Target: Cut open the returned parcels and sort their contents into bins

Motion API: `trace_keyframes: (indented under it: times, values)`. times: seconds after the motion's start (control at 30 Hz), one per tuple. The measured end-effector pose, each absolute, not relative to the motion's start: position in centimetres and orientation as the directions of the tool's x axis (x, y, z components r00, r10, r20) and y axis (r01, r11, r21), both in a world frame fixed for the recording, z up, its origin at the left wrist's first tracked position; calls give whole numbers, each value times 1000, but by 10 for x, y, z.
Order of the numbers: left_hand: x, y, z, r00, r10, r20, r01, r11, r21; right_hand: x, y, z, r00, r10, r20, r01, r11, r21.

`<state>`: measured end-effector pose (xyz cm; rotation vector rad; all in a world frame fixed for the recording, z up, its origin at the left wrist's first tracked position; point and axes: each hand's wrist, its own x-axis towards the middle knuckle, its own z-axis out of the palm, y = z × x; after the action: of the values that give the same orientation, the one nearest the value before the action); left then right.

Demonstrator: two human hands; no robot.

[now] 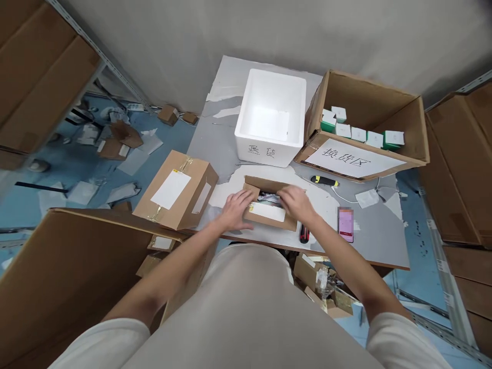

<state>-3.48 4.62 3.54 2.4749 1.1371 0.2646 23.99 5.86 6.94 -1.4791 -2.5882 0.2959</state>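
Note:
A small cardboard box [274, 222] with a white label on its front lies open at the table's near edge, between my hands. Crumpled, shiny wrapping [268, 198] shows inside it; what lies beneath is hidden. My left hand [235, 210] grips the box's left end, fingers over the flap and thumb low on the front. At the right end, my right hand [296, 203] is closed on the box's edge, its fingertips partly hidden at the opening. Close to my right wrist lies a red and black box cutter [304, 234].
A white foam box [269, 148] and a large carton [418, 133] holding several white-green small boxes [359, 134] stand behind. A taped carton [200, 192] is at left. A yellow-black cutter [325, 180] and phone [346, 224] lie right. Shelves flank the table [376, 241].

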Motion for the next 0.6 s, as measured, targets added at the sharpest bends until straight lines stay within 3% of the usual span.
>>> trace_keyframes:
  times: [0.07,0.13,0.2,0.4,0.6]
  values:
    - [-46,72,40,757,650,-69,609,-662,437,231,38,77,-547,821,-163,827,499,-258]
    - [-56,92,36,818,563,-119,550,-705,449,220,25,81,-452,823,-343,891,398,-220]
    - [-61,102,27,849,517,-110,504,-730,461,209,16,82,-337,835,-435,941,300,-155]
    - [-62,97,11,856,515,-43,477,-755,450,189,-15,80,-233,914,-332,968,251,13]
    - [-64,99,11,847,532,-21,478,-742,470,189,-37,68,-266,951,-156,960,276,47]
